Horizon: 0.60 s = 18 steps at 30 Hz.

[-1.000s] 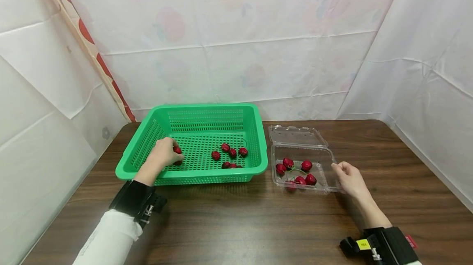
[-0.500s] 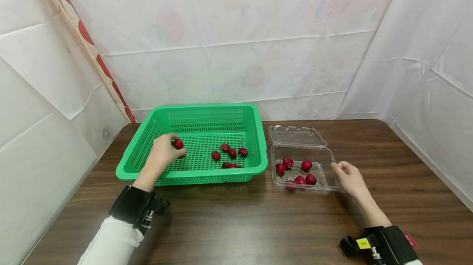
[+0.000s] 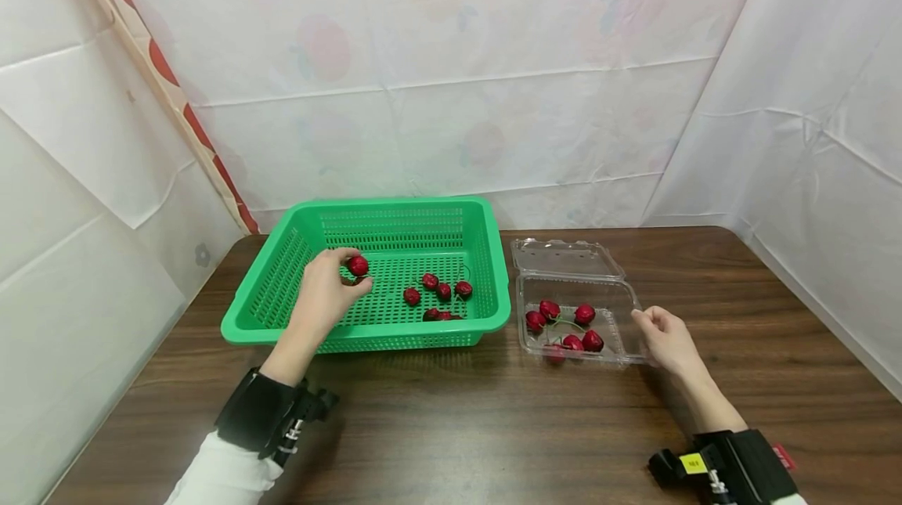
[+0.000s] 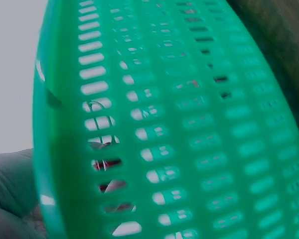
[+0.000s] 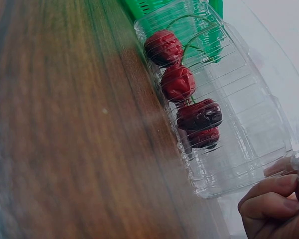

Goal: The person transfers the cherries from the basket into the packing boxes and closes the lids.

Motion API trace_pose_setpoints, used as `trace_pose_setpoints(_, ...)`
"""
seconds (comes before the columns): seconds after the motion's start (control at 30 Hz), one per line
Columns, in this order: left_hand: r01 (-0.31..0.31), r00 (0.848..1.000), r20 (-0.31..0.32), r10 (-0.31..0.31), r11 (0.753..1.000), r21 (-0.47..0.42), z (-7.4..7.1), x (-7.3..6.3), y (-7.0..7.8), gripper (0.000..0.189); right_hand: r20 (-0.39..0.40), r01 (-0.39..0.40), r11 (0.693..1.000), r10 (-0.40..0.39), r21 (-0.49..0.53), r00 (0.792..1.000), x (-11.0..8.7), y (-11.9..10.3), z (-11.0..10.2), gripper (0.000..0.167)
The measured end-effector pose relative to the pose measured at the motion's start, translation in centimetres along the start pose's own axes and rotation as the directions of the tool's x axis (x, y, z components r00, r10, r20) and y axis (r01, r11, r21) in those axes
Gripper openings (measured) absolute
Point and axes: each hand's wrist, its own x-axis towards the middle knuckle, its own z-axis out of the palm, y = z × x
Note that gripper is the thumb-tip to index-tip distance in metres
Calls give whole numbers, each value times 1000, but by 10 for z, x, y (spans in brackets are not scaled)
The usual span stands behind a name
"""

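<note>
My left hand (image 3: 322, 292) pinches a dark red cherry (image 3: 358, 265) between fingers and thumb, above the left half of a green plastic basket (image 3: 282, 330). Several more cherries (image 3: 430, 281) lie on the basket's floor, right of the hand. In the left wrist view the slotted basket wall (image 4: 179, 144) covers most of the hand, and red shows through a few slots. My right hand (image 3: 668, 340) grips the right front corner of a clear plastic clamshell box (image 3: 620, 333). Inside it sit several cherries (image 3: 584, 315), some with green stems, as the right wrist view also shows.
The box's clear lid (image 3: 564, 258) lies folded back behind it. Basket and box stand side by side on a dark wood table (image 3: 437, 419), a narrow gap between them. White sheets (image 3: 437, 129) hang behind and at both sides.
My left hand has lifted the cherry from the basket's floor, moving up and rightward with it. My right hand, the box and the other cherries have stayed in place.
</note>
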Motion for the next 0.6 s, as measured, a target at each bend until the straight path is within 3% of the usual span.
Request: trace_pose_setpoints(0.6, -122, 989, -87, 118, 991, -49, 7, -15, 42, 42, 2, -2, 1000, 2, 3, 1000, 0, 1, 0, 27)
